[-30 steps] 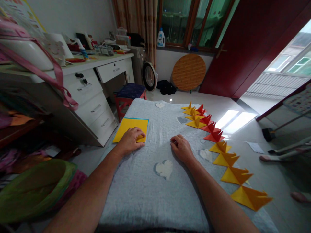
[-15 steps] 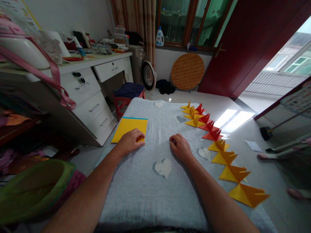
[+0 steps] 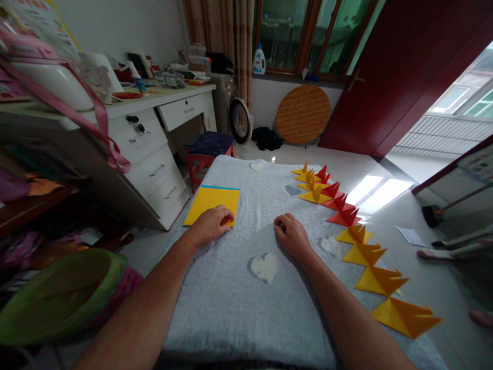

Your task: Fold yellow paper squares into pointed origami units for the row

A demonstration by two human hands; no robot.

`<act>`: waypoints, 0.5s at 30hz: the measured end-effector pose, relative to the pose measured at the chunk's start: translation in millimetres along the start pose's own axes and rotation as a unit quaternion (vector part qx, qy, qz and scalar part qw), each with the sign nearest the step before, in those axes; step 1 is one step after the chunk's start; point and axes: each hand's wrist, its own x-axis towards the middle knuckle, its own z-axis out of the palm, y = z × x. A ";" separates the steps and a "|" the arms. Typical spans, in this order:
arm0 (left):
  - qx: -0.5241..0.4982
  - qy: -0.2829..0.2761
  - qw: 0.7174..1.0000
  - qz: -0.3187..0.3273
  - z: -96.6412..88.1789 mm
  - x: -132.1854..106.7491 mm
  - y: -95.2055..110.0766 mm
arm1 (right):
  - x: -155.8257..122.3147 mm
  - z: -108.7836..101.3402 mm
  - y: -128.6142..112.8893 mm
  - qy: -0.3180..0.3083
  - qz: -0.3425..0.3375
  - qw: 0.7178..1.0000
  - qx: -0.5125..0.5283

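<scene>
Indoors, yellow paper (image 3: 213,199) on pale heart-patterned cloth (image 3: 234,308), red door (image 3: 364,97) beyond.

No lettering is legible. Printed markings on the yellow-bordered poster (image 3: 52,16) at the upper left of the frame, the white plastic bottle with blue cap (image 3: 259,61) at upper centre, and the slim white-and-blue bottle (image 3: 137,81) at upper left are too blurred.

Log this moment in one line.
left hand: on yellow square paper; right hand: on grey cloth; folded yellow, red paper shapes: right
</scene>
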 end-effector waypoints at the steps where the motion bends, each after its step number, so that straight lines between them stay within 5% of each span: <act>1: 0.001 0.000 1.000 0.000 -0.5 0.0 0.4 | 0.0 0.1 0.2 0.001 -0.002 1.000 -0.001; 11: -0.037 0.009 0.999 0.001 -2.4 0.1 -3.2 | -0.2 2.2 0.4 0.006 0.001 1.000 -0.003; 15: -0.067 0.062 0.995 -0.028 -1.0 0.9 -5.5 | 0.3 2.3 1.7 0.006 -0.004 1.000 -0.006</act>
